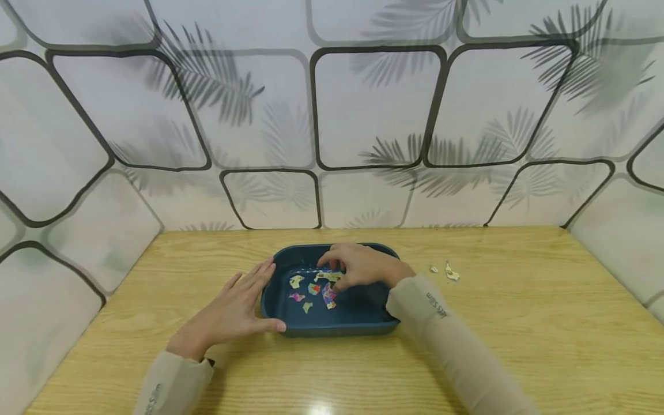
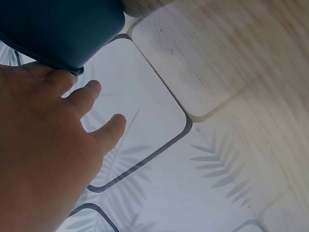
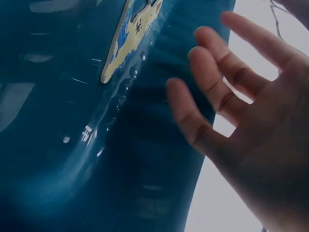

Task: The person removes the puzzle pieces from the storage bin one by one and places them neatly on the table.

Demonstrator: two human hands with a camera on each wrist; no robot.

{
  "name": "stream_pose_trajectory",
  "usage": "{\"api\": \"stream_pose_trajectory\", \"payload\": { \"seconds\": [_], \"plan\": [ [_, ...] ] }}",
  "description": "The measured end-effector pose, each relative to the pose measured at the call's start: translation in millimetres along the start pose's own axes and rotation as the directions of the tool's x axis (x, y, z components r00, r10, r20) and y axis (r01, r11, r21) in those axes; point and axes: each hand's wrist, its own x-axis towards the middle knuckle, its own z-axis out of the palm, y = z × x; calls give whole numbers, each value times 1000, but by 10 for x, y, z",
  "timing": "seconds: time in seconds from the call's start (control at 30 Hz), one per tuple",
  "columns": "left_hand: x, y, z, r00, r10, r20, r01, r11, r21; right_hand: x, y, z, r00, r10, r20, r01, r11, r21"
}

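Note:
A dark blue tray stands on the wooden table with several small, flat, irregular coloured pieces inside. My left hand rests against its left rim, fingers straight and thumb spread towards the front edge. Inside the tray, my right hand hovers with thumb and fingers apart around a long pale yellow piece. Just below the thumb lies a purple and red piece. The right wrist view shows loosely spread fingers beside a yellow and blue piece; the thumb is hidden there.
Also in the tray are a cream piece, a red and blue piece, a pink piece and a green piece. Two pale pieces, one larger, lie on the table right of the tray. Patterned cloth rises behind.

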Motion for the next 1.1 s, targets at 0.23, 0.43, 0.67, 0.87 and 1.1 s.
{"api": "stream_pose_trajectory", "payload": {
  "seconds": [0.23, 0.43, 0.67, 0.87, 1.1],
  "plan": [
    [-15, 11, -24, 1000, -2, 2, 2, 1000, 2, 6, -52, 30, 995, 97, 35, -92, 989, -113],
    [-19, 9, -30, 1000, -3, -5, 3, 1000, 3, 26, -52, 53, 991, 131, 36, -124, 981, -150],
    [-3, 5, -9, 1000, -1, -14, 1, 1000, 3, 21, -74, 71, 990, 136, 42, -124, 967, -222],
    [-6, -7, -10, 1000, -1, -18, 1, 1000, -3, 60, -87, 84, 990, 128, 59, -108, 959, -261],
    [-6, 0, -9, 1000, -3, -10, 2, 1000, -12, 81, -84, 93, 980, 165, 115, -125, 948, -292]
  ]
}}
